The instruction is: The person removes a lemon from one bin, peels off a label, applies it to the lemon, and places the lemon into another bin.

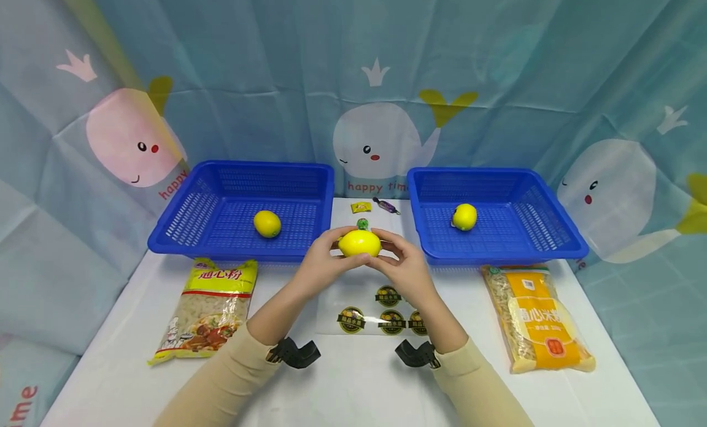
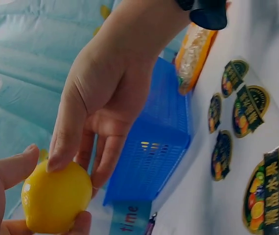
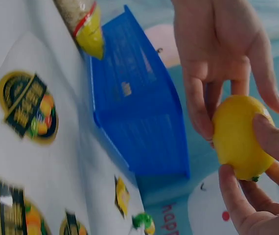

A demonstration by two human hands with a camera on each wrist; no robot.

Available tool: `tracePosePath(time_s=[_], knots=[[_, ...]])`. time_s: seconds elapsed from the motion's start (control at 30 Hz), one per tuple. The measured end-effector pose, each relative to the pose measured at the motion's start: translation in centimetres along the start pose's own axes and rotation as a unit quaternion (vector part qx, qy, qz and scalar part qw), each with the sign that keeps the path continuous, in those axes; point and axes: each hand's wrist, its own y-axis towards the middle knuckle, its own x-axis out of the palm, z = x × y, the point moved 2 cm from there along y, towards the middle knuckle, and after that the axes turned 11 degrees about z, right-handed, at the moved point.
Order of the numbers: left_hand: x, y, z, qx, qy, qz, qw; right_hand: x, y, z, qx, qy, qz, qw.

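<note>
A yellow lemon point(image 1: 359, 243) is held above the white table point(image 1: 353, 384), in the gap between two blue baskets. My left hand point(image 1: 330, 253) grips its left end between thumb and fingers. My right hand point(image 1: 393, 253) grips the right end the same way. In the left wrist view the lemon point(image 2: 56, 198) sits between my left thumb and fingers at the bottom left, with the right hand's fingers point(image 2: 66, 147) coming down on it. In the right wrist view the lemon point(image 3: 237, 137) is held by my right thumb and fingers, and the left hand's fingertips point(image 3: 198, 117) rest on it.
The left blue basket point(image 1: 188, 224) holds one lemon point(image 1: 267, 223); the right blue basket point(image 1: 552, 243) holds another point(image 1: 464, 216). Small wrapped candies point(image 1: 361, 207) lie between them. A pasta packet point(image 1: 210, 307) lies front left, an orange packet point(image 1: 538, 316) front right, a sticker sheet point(image 1: 381, 313) under my wrists.
</note>
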Motion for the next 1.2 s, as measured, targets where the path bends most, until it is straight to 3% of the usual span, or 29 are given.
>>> tracePosePath(time_s=[0.23,0.57,0.9,1.2], knots=[[1.5,0.0,-1.0,-0.007,-0.037,-0.01,0.9992,-2.2,-0.2,1.2,0.027,-0.005,0.012,1.0],[3.8,0.2,-3.5,-0.025,0.029,-0.011,0.9992,-3.1,-0.6,3.5,0.058,-0.111,-0.005,0.992],[4.7,1.7,-5.9,-0.038,0.08,0.004,0.996,-2.3,0.6,5.9,0.081,-0.204,-0.004,0.976],[5.2,2.4,-7.1,-0.063,0.09,0.009,0.9939,-1.8,1.2,7.1,0.088,-0.216,-0.023,0.972]])
